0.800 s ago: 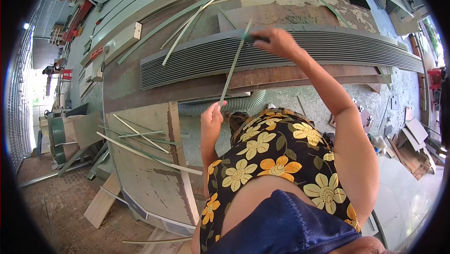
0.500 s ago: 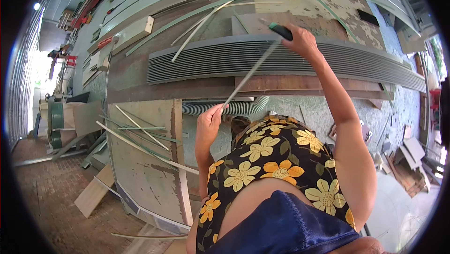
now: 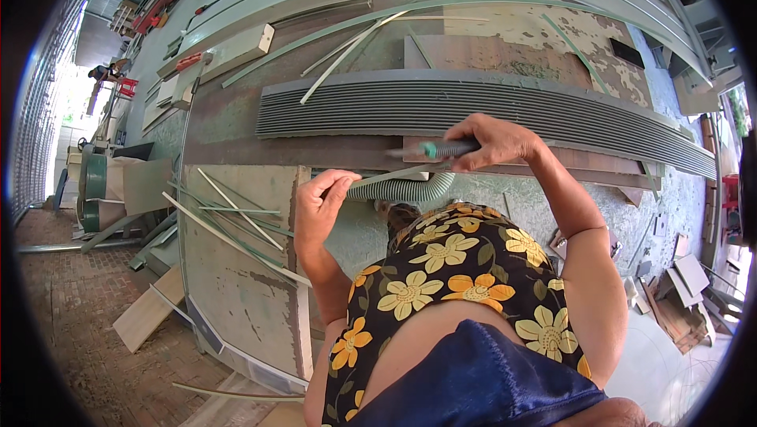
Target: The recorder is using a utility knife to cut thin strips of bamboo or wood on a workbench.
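Note:
A thin pale strip [image 3: 394, 174] stretches between my two hands in front of my body. Its left part is pinched between the thumb and fingers of my left hand [image 3: 318, 205]. My right hand [image 3: 497, 143] is closed round a knife-like tool [image 3: 453, 149] with a dark handle and a green front part; its tip points left and is blurred. The strip's right end meets the fingers of that hand, which partly hide it. Beyond my hands a long grey ribbed panel [image 3: 378, 105] lies on the worktable [image 3: 225, 131].
On a side table [image 3: 244, 293] at the left lie several loose strips [image 3: 229, 198]. More strips [image 3: 355, 56] rest behind the ribbed panel. A ribbed hose [image 3: 410, 188] runs beneath the table's near edge. At the far left another person [image 3: 106, 72] is visible.
My right hand has come down toward me from over the ribbed panel, the tool now pointing left. My left hand has shifted left, and the strip between them lies nearly level.

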The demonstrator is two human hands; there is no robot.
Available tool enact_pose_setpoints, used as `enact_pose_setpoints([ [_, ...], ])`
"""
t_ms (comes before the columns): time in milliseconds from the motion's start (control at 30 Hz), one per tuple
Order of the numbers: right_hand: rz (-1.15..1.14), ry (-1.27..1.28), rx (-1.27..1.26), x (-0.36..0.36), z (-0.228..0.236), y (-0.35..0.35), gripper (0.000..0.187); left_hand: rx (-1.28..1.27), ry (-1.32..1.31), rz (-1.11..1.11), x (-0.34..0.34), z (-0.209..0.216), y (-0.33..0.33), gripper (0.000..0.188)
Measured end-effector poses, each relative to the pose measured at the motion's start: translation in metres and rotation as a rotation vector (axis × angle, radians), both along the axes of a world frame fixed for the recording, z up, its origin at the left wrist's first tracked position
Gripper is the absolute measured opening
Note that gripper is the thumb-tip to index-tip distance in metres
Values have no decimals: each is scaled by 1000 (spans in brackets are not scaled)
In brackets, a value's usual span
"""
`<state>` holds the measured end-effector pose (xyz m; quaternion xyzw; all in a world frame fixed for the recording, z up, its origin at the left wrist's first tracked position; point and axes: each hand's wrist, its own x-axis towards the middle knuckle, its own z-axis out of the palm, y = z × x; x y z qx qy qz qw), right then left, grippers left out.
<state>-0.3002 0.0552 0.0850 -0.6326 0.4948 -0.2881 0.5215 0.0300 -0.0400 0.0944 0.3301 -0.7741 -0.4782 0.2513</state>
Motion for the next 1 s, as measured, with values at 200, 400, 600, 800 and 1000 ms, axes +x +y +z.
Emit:
enact_pose_setpoints([
  [200, -286, -19, -121, 0, -25, -6, 24, -141, 317, 279, -21, -11, -9, 48],
  [400, -998, -693, -274, -5, -49, -29, 14, 63, 173, 111, -81, -55, 17, 47],
  [600, -1086, -868, -200, 18, -79, -41, 17, 462, 187, -252, -124, -111, 49, 28],
  [800, -986, 151, -232, -9, -87, -19, 50, 221, 26, 10, -107, -111, 32, 23],
  [1000, -647, 346, -294, 7, -74, 24, 46, -124, -224, 91, -86, -99, 20, 24],
])
